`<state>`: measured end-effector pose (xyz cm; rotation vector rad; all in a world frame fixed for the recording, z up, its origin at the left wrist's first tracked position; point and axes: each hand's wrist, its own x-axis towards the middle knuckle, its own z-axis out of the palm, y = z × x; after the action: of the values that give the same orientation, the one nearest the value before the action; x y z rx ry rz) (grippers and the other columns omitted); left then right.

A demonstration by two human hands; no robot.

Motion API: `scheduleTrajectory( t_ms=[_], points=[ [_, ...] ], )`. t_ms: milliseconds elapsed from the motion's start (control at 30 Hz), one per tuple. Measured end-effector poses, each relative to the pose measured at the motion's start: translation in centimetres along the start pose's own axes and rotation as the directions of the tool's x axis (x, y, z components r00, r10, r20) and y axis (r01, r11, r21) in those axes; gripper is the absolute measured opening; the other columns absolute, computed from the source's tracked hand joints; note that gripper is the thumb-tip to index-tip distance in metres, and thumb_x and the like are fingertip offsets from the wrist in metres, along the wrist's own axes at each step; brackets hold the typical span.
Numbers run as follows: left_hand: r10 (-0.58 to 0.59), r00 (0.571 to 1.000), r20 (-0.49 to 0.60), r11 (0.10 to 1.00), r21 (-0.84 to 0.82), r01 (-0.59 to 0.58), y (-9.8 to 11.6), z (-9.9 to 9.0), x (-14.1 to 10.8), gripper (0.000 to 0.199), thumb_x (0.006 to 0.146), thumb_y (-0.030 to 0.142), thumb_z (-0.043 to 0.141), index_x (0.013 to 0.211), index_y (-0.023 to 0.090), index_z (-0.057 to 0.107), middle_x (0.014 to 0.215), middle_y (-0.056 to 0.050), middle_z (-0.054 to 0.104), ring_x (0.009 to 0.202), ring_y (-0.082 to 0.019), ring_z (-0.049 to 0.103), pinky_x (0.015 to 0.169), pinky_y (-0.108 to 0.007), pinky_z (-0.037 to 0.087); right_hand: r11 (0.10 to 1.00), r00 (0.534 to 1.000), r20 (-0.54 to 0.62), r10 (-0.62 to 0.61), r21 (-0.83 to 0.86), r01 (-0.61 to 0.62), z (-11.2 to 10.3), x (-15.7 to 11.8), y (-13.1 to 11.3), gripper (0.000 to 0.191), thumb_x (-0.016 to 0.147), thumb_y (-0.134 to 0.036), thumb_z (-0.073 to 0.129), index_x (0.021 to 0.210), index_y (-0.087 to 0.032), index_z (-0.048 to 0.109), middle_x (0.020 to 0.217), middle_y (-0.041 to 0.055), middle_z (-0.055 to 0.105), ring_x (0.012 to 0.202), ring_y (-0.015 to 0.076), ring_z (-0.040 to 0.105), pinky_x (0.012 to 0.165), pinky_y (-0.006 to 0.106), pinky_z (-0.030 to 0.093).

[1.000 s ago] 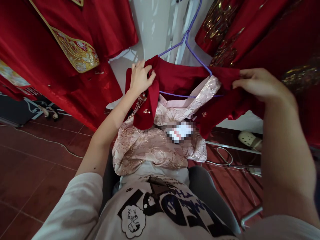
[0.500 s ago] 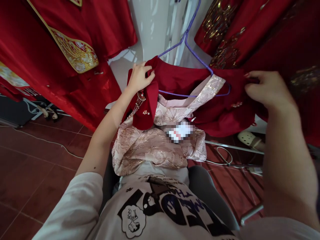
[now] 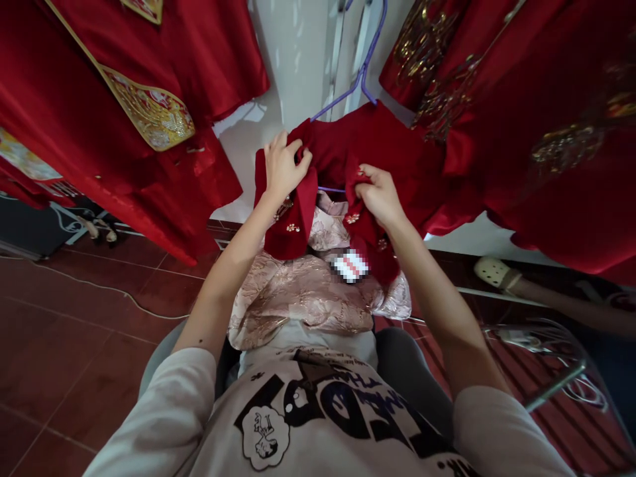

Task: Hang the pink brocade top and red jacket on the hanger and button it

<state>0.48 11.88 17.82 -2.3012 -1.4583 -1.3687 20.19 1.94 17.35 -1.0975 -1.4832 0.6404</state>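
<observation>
A dark red velvety jacket point(image 3: 407, 149) with small jewelled clasps hangs over the shoulders of a purple hanger point(image 3: 366, 63). My left hand point(image 3: 285, 169) grips its left front edge, fingers curled into the cloth. My right hand point(image 3: 380, 192) pinches the opposite front edge, drawn in near the middle. Between the two edges, a pale pink brocade dress point(image 3: 303, 285) with metallic threads shows; its lower part is bunched on my lap. A blurred white and red rectangle point(image 3: 351, 266) sits in front of the dress. The red cloth covers most of the hanger's lower bar.
Red garments with a gold embroidered panel point(image 3: 154, 109) hang at left, and others with gold sequins point(image 3: 432, 59) at right. A person's foot in a cream clog point(image 3: 497, 273) rests at right near a metal rack point(image 3: 556, 387). A cable point(image 3: 119, 286) crosses the tiled floor.
My right hand has moved left toward the middle, bringing the jacket's right front across the dress strap and hanger. My left hand keeps its hold almost in place.
</observation>
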Motion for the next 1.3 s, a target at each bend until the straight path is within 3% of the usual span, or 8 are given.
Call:
scheduleTrajectory(
  t_ms=[200, 300, 433, 633, 767, 967, 1100, 1300],
  points=[
    [-0.030, 0.987, -0.159, 0.999, -0.044, 0.024, 2.9, -1.0, -2.9, 0.024, 0.099, 0.046, 0.052, 0.100, 0.024, 0.062, 0.134, -0.015, 0.051, 0.129, -0.031, 0.042, 0.107, -0.053, 0.035, 0.992, 0.992, 0.034, -0.123, -0.034, 0.124, -0.8, 0.1, 1.4, 0.036, 0.067, -0.013, 0.052, 0.101, -0.026, 0.051, 0.095, 0.0013, 0.060, 0.087, 0.0158, 0.059, 0.074, 0.029, 0.054],
    [0.008, 0.998, -0.059, 0.991, -0.131, -0.016, 5.1, -0.1, -4.4, 0.031, 0.103, 0.049, 0.044, 0.107, 0.022, 0.058, 0.119, -0.014, 0.059, 0.121, -0.029, 0.051, 0.101, -0.049, 0.041, 0.977, 0.978, 0.071, -0.196, -0.067, 0.201, -1.2, 0.0, 1.5, 0.044, 0.069, -0.014, 0.051, 0.111, -0.029, 0.052, 0.112, 0.0017, 0.062, 0.106, 0.0171, 0.060, 0.090, 0.033, 0.055],
    [0.124, 0.982, 0.145, 0.961, -0.264, -0.082, 6.6, 1.4, -5.2, 0.024, 0.103, 0.041, 0.046, 0.113, 0.020, 0.054, 0.105, -0.010, 0.065, 0.113, -0.029, 0.061, 0.097, -0.044, 0.045, 0.974, 0.973, 0.091, -0.212, -0.057, 0.217, -0.9, -0.1, 1.6, 0.046, 0.065, -0.011, 0.047, 0.108, -0.028, 0.053, 0.112, 0.0007, 0.063, 0.110, 0.0166, 0.061, 0.100, 0.036, 0.052],
    [0.111, 0.979, 0.169, 0.874, -0.485, -0.015, 5.3, 2.4, -6.1, 0.029, 0.097, 0.029, 0.059, 0.123, 0.022, 0.048, 0.107, -0.009, 0.064, 0.098, -0.023, 0.067, 0.092, -0.040, 0.051, 0.978, 0.971, 0.122, -0.206, 0.007, 0.207, -0.6, -1.1, 1.9, 0.043, 0.068, -0.013, 0.052, 0.109, -0.026, 0.054, 0.112, 0.0016, 0.064, 0.111, 0.0173, 0.062, 0.101, 0.038, 0.053],
    [0.022, 0.998, 0.056, 0.777, -0.629, 0.018, 4.6, 3.3, -7.1, 0.035, 0.097, 0.026, 0.059, 0.129, 0.024, 0.045, 0.110, -0.008, 0.063, 0.106, -0.020, 0.065, 0.098, -0.039, 0.051, 0.978, 0.971, 0.118, -0.209, 0.026, 0.208, -0.6, -1.9, 1.5, 0.039, 0.074, -0.024, 0.065, 0.112, -0.026, 0.059, 0.115, 0.0033, 0.066, 0.112, 0.0191, 0.064, 0.101, 0.037, 0.054],
    [-0.054, 0.998, -0.032, 0.676, -0.737, 0.013, 3.8, 3.9, -7.4, 0.015, 0.093, 0.019, 0.064, 0.104, 0.023, 0.055, 0.104, -0.002, 0.067, 0.101, -0.014, 0.068, 0.095, -0.030, 0.053, 0.994, 0.990, 0.081, -0.111, 0.023, 0.110, -0.4, -2.7, 0.3, 0.041, 0.084, -0.055, 0.067, 0.115, -0.028, 0.067, 0.113, 0.0037, 0.069, 0.103, 0.0194, 0.068, 0.080, 0.033, 0.064],
    [0.012, 1.000, -0.010, 0.698, -0.715, -0.015, 3.9, 2.9, -7.4, 0.008, 0.092, 0.017, 0.062, 0.097, 0.021, 0.058, 0.100, -0.002, 0.070, 0.096, -0.013, 0.069, 0.089, -0.027, 0.055, 0.995, 0.995, 0.025, -0.092, 0.042, 0.091, -0.1, -2.7, 0.2, 0.046, 0.082, -0.060, 0.069, 0.113, -0.027, 0.070, 0.112, 0.0038, 0.071, 0.099, 0.0199, 0.070, 0.073, 0.032, 0.065],
    [0.170, 0.985, 0.028, 0.857, -0.498, -0.133, 5.4, -0.4, -7.3, 0.005, 0.091, 0.019, 0.059, 0.096, 0.021, 0.059, 0.095, -0.002, 0.071, 0.087, -0.014, 0.068, 0.081, -0.027, 0.054, 0.990, 0.989, -0.049, -0.136, 0.014, 0.137, 0.2, -2.7, 0.2, 0.042, 0.082, -0.058, 0.070, 0.108, -0.026, 0.073, 0.107, 0.0039, 0.073, 0.095, 0.0201, 0.071, 0.077, 0.036, 0.066]
  ],
)
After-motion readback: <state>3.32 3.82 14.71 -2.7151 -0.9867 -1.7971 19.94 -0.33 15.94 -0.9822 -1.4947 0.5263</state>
